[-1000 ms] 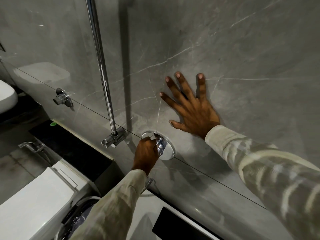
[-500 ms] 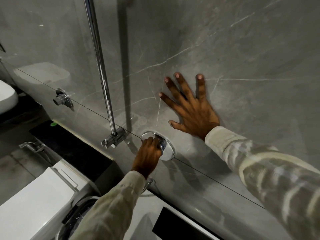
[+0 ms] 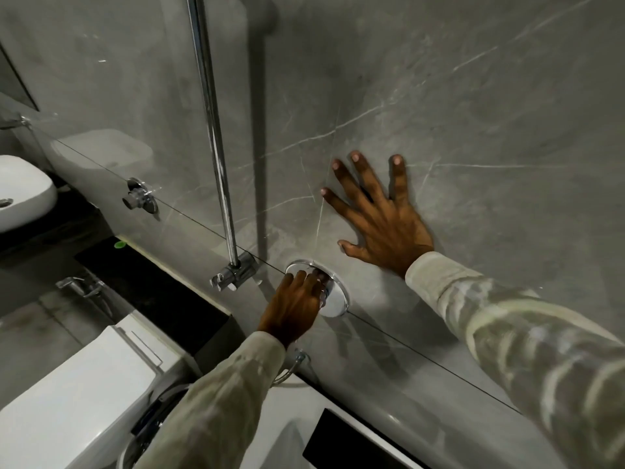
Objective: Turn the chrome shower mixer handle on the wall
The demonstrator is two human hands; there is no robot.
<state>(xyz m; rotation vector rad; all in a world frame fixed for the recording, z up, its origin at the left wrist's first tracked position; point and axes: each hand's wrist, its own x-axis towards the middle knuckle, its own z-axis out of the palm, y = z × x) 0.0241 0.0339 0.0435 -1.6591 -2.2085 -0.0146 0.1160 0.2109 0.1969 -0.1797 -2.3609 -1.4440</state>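
Grip looks sound: the left hand (image 3: 292,308) is clamped on the chrome shower mixer handle (image 3: 324,290), at seven o'clock from the right hand (image 3: 384,216), spread flat on the grey marble wall (image 3: 473,113). Best to rotate from the wrist, steadily.

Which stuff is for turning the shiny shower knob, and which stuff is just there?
For the job:
- chrome mixer handle
- round chrome plate behind it
- left hand, fingers on the handle
- right hand, flat on the grey wall

Just there:
- chrome riser rail and its bracket
- small wall valve
- white basin
- white toilet
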